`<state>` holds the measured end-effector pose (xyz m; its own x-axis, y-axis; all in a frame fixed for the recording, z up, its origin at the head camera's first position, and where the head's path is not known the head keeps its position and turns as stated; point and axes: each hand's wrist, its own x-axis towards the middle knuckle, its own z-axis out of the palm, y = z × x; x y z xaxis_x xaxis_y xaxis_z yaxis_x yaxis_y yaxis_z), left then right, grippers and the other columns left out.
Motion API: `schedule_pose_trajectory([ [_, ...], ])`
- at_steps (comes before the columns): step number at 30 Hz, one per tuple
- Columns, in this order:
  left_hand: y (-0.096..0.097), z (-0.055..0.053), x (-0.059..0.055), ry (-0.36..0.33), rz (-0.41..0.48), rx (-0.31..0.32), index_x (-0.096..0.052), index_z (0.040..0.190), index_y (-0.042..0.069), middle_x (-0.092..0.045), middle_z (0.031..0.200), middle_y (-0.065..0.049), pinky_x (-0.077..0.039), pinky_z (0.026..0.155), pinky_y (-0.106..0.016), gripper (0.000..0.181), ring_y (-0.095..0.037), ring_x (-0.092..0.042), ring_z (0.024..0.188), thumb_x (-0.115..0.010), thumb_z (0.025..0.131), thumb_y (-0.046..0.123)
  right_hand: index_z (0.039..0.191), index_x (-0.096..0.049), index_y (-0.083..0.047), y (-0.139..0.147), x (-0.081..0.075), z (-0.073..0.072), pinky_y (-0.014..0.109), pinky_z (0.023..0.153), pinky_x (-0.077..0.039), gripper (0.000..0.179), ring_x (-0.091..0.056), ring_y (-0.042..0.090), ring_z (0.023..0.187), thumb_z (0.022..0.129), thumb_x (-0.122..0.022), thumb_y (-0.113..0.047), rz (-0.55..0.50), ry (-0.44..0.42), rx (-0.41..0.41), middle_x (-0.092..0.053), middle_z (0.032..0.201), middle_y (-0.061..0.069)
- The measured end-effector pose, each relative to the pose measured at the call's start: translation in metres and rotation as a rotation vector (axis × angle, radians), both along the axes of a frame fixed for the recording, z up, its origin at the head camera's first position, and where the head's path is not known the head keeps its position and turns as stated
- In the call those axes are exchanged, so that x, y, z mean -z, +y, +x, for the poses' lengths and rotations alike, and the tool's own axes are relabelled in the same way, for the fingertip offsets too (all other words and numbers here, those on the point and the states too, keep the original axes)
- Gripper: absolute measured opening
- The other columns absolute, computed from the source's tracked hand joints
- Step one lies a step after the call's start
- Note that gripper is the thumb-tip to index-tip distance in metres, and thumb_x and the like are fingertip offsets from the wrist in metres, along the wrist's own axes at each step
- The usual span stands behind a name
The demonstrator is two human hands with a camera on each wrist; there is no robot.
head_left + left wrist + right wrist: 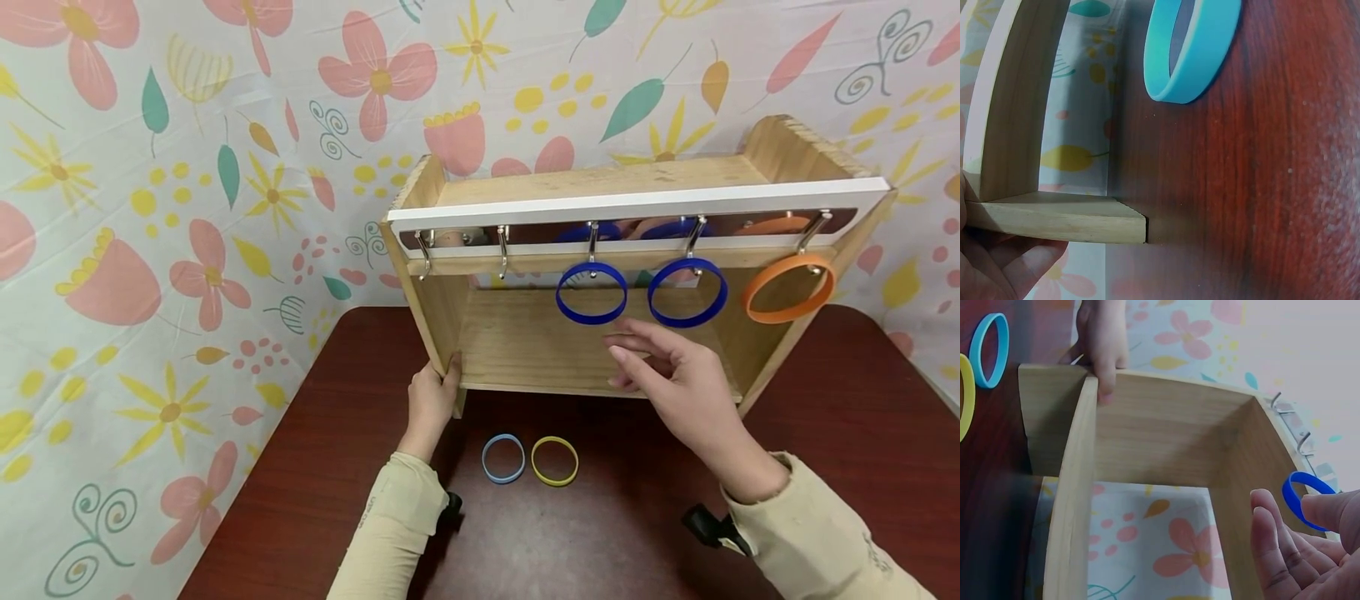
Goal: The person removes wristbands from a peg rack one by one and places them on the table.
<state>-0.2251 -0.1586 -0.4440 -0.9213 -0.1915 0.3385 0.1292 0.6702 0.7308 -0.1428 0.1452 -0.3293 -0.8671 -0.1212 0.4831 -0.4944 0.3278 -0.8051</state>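
Note:
A wooden shelf rack [540, 333] stands on the table with a row of metal hooks along its front. My left hand [431, 404] grips the lower edge of its left side panel [1054, 219]. Two blue wristbands, a left one [592, 293] and a right one [687, 292], hang from hooks, and an orange wristband [790, 288] hangs at the right end. My right hand [678, 379] is just below the blue bands, fingers loosely bent with nothing between them. Its thumb overlaps a blue band [1297, 500] in the right wrist view; contact there is unclear.
A light blue wristband [503, 458] and a yellow wristband [555, 461] lie on the dark red table [525, 542] in front of the rack. Two hooks on the left, one [423, 254] and another [502, 252], carry no band. A flowered cloth [225, 167] hangs behind.

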Motion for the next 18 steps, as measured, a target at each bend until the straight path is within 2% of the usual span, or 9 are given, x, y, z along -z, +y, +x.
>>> schedule_pose_trajectory([
  [7, -0.0004, -0.0014, 0.0023, 0.009, -0.003, 0.002, -0.069, 0.093, 0.006, -0.068, 0.073, -0.011, -0.051, 0.050, -0.034, 0.032, -0.021, -0.063, 0.057, -0.056, 0.100, 0.035, 0.137, -0.049, 0.005, -0.0026, -0.0021, -0.0011, 0.026, 0.064, -0.056, 0.042, -0.070, 0.012, 0.070, 0.098, -0.058, -0.008, 0.004, 0.001, -0.004, -0.068, 0.110, 0.021],
  [13, -0.0004, -0.0017, 0.0028, 0.011, 0.001, 0.002, -0.069, 0.091, 0.006, -0.068, 0.072, -0.011, -0.051, 0.049, -0.034, 0.032, -0.021, -0.063, 0.057, -0.056, 0.100, 0.035, 0.141, -0.043, 0.007, -0.0061, -0.0029, 0.0008, 0.026, 0.065, -0.056, 0.047, -0.070, 0.013, 0.071, 0.099, -0.057, -0.007, -0.059, -0.018, -0.028, -0.065, 0.114, 0.027],
  [18, -0.0002, -0.0015, 0.0022, 0.014, -0.009, -0.002, -0.068, 0.087, 0.008, -0.067, 0.070, -0.009, -0.051, 0.050, -0.034, 0.032, -0.020, -0.063, 0.057, -0.056, 0.100, 0.035, 0.140, -0.043, 0.008, -0.0091, -0.0019, 0.0033, 0.026, 0.067, -0.056, 0.046, -0.070, 0.013, 0.072, 0.098, -0.057, -0.004, -0.102, -0.016, -0.033, -0.066, 0.114, 0.024],
])
